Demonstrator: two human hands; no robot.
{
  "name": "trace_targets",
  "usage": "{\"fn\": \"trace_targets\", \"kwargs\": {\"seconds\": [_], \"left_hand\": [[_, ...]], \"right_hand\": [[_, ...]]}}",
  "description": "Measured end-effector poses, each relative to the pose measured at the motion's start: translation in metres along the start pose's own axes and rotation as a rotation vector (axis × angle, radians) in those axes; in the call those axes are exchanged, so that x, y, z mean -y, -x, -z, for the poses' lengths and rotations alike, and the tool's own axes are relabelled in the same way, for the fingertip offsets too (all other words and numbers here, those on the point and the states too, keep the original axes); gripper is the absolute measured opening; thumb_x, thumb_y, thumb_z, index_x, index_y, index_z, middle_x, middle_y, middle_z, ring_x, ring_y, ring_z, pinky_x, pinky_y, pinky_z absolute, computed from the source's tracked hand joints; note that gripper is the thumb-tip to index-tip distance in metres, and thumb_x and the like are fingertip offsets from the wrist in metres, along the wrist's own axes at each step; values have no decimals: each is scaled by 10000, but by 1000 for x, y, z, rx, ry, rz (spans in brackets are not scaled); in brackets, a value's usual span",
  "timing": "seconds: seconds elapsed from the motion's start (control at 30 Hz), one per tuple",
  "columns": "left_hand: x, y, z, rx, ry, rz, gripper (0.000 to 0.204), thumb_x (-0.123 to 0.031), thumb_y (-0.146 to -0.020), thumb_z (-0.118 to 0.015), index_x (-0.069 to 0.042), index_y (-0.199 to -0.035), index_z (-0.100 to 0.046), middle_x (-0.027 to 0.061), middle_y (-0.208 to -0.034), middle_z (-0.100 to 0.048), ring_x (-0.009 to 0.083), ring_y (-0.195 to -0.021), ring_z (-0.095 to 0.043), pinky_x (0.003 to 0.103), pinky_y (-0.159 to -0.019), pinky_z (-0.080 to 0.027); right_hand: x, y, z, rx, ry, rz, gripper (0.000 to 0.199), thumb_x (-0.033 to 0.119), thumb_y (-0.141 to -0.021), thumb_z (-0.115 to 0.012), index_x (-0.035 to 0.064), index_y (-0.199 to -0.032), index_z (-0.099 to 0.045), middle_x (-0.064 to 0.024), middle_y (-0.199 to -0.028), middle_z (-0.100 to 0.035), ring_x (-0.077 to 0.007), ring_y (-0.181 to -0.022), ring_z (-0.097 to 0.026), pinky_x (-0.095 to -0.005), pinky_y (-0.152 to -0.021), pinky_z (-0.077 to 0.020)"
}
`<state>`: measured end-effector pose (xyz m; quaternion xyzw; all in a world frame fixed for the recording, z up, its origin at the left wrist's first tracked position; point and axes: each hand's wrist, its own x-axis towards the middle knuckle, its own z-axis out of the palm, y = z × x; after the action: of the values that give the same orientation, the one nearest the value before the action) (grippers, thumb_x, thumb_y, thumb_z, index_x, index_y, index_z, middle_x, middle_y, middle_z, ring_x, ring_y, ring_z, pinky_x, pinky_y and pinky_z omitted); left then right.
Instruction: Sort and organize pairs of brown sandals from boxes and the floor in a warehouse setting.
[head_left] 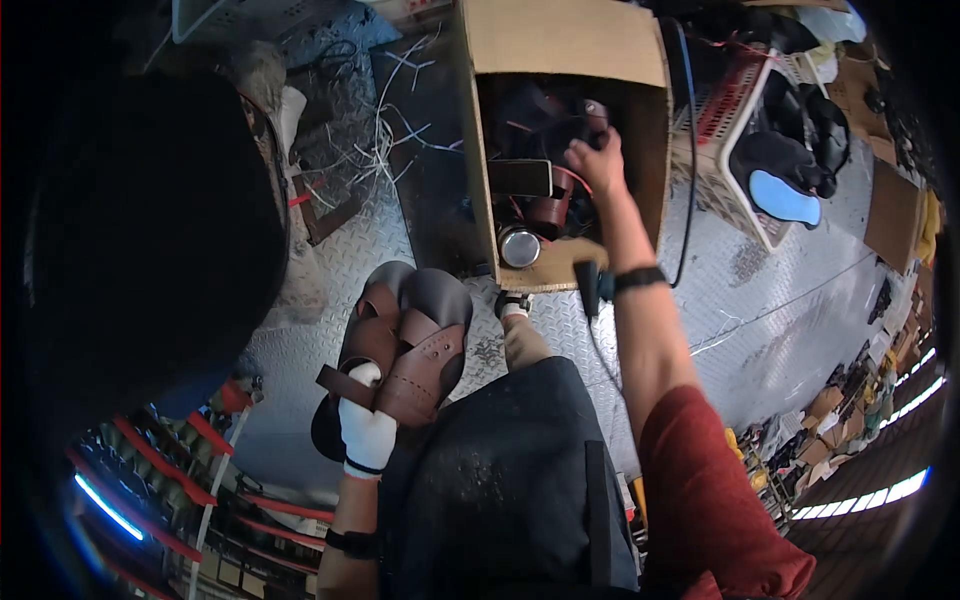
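My left hand point(367, 432), in a white glove, is closed around a pair of brown leather sandals point(418, 365) with dark soles, held together near my lap. A loose brown strap end sticks out beside the gloved fingers. My bare right hand point(600, 165) reaches into an open cardboard box point(565, 40). Its thumb stands apart from the fingers, close to a brown leather strap point(596, 114). Below that hand in the box are a curved brown leather piece point(548, 212), a dark flat piece point(522, 178) and a round silver-topped object point(520, 247). The box's deeper contents are in shadow.
Right of the box stands a white plastic basket point(715, 165) with dark soles and a light blue insole point(784, 197). A black cable point(688, 200) hangs along the box. White ties point(385, 140) lie left of it on patterned metal. A large black shape point(150, 250) fills the left.
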<state>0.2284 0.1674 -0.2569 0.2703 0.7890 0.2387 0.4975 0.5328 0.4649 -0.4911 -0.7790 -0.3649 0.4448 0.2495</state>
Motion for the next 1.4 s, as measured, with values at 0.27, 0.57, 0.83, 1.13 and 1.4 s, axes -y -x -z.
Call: {"fn": "trace_targets", "kwargs": {"seconds": [0.27, 0.57, 0.83, 1.13, 1.4], "left_hand": [[24, 21, -17, -171, -136, -20, 369, 31, -785, -535, 2, -1150, -492, 142, -1116, -537, 286, -1054, -511, 371, -915, -409], [10, 4, -21, -72, -64, -6, 410, 62, -795, -523, 1, -1197, -474, 137, -1193, -510, 258, -1092, -501, 356, -948, -403], [0, 4, -4, -103, -237, -100, 382, 60, -793, -530, 11, -1170, -492, 149, -1159, -532, 271, -1077, -513, 357, -942, -407], [3, 8, -8, -124, -34, 16, 370, 20, -802, -561, 2, -1165, -493, 138, -1175, -523, 260, -1086, -504, 358, -947, -400], [13, 13, -2, -116, 49, -10, 400, -4, -807, -573, 8, -1195, -474, 132, -1201, -505, 255, -1115, -487, 366, -960, -388]], "right_hand": [[-50, 18, -28, -49, 262, 457, 220, -55, -717, -572, 27, -918, -607, -81, -943, -609, -231, -900, -602, -312, -791, -464], [-39, 76, 55, 106, -422, 228, 141, -57, -649, -582, 66, -649, -514, -78, -1056, -575, -168, -974, -529, -310, -922, -369], [-25, 42, 90, 530, -231, 123, 161, -85, -677, -580, 42, -770, -612, -72, -1161, -558, -197, -1056, -524, -291, -922, -398], [85, -51, 30, 496, -570, -89, 463, -89, -740, -420, -39, -1200, -436, -176, -1119, -575, -253, -945, -588, -324, -771, -492], [258, -111, 24, 557, -684, 569, 681, -109, -718, -430, 20, -1374, -298, -155, -1432, -303, -241, -1300, -336, -259, -923, -388]]}}
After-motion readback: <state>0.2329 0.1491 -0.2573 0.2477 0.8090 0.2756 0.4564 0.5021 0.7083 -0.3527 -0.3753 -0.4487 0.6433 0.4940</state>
